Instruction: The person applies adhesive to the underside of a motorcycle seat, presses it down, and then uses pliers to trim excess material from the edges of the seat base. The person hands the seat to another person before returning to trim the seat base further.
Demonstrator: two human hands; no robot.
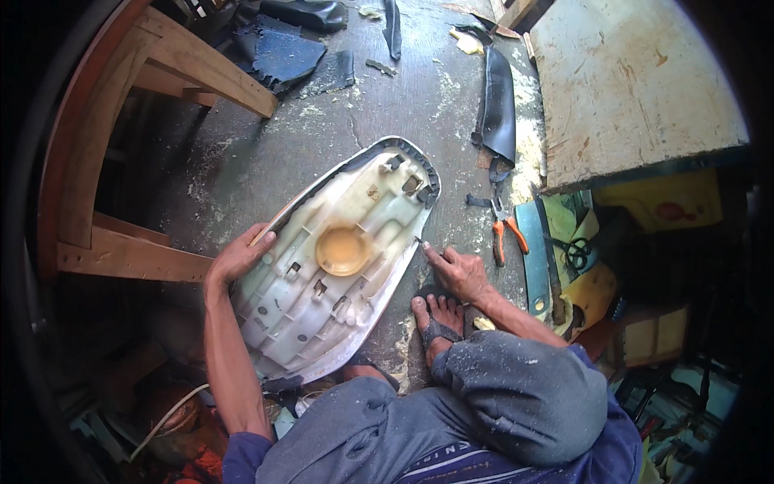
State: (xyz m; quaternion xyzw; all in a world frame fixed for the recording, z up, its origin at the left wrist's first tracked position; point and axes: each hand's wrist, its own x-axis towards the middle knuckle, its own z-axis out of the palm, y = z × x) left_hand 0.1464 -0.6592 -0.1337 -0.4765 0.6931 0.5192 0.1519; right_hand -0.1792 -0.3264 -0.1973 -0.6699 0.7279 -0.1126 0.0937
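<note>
A motorcycle seat (278, 234) lies upside down before me, its whitish plastic base facing up and a round amber cup-like part (342, 249) at its middle. Dark cover material is folded over the rim at its far, narrower end. My left hand (239, 256) grips the seat's left edge, thumb on top, the other fingers hidden beneath. At the right edge is my right hand (458, 273), its index finger reaching to the rim and the remaining fingers curled in. A tiny dark bit shows by that fingertip; what the hand holds, if anything, is hidden.
Orange-handled pliers (508, 234) lie on the floor to the right, beside a long black cover piece (497, 109). Black scraps (282, 48) lie at the far left. A wooden frame (201, 73) stands left, a worn board (637, 81) right. My sandalled foot (441, 319) is close to the seat.
</note>
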